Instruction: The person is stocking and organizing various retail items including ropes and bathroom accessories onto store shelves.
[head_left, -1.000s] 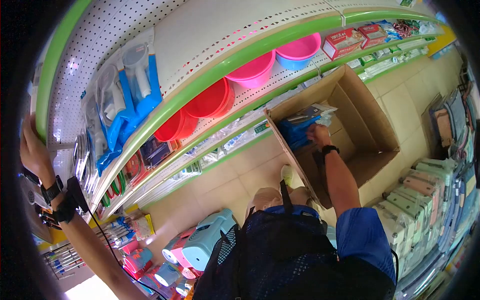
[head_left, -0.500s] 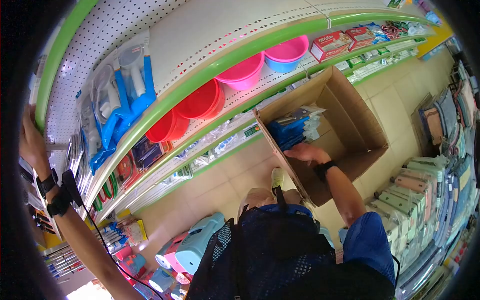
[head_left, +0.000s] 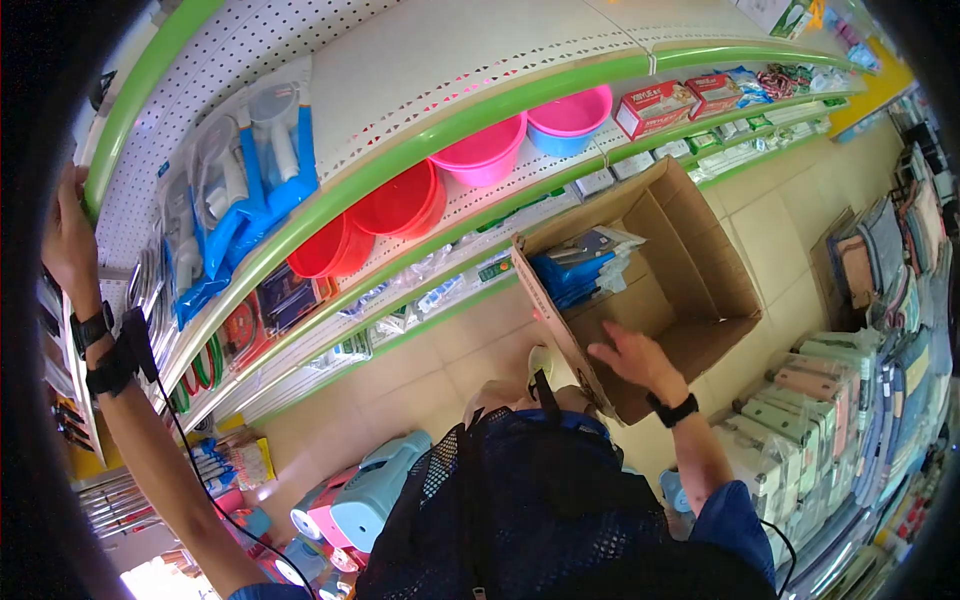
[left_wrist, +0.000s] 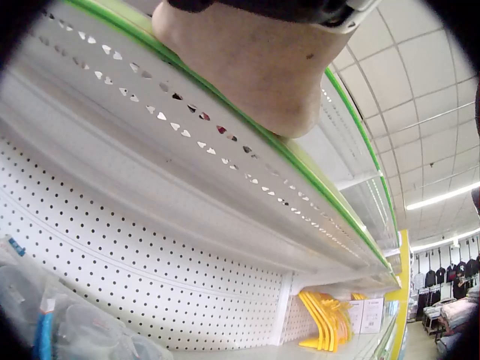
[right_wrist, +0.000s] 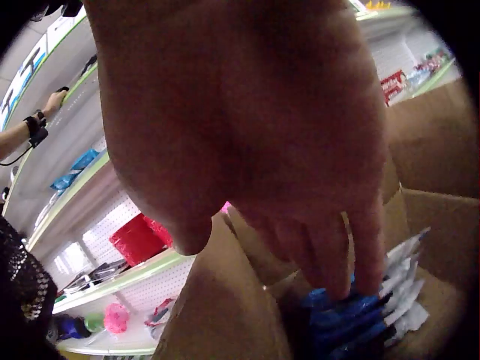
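Observation:
My right hand (head_left: 637, 362) hovers with fingers extended over an open cardboard box (head_left: 690, 250), holding nothing. Inside the box, against its left wall, lies a stack of blue plastic packets (head_left: 578, 275) with clear wrapping at one end. The right wrist view shows the packets (right_wrist: 349, 322) beyond the fingers, overlapped by the fingertips. Raised at far left, my left hand (head_left: 72, 240) grips the green front edge (left_wrist: 225, 101) of an upper shelf; its fingers are mostly hidden. Bagged white utensils with blue packaging (head_left: 240, 190) lie on the shelf near that hand.
Red tubs (head_left: 400, 205) and pink tubs (head_left: 482, 150) line a lower shelf, with red boxes (head_left: 655, 108) further along. Wrapped pale storage cases (head_left: 810, 400) stand stacked at right. A light-blue plastic carrier (head_left: 380, 495) sits on the floor near my legs.
My right hand has let go of the blue packets and drawn back toward me, its fingers spreading. The packets stay in the box. My left hand keeps its place at the shelf edge.

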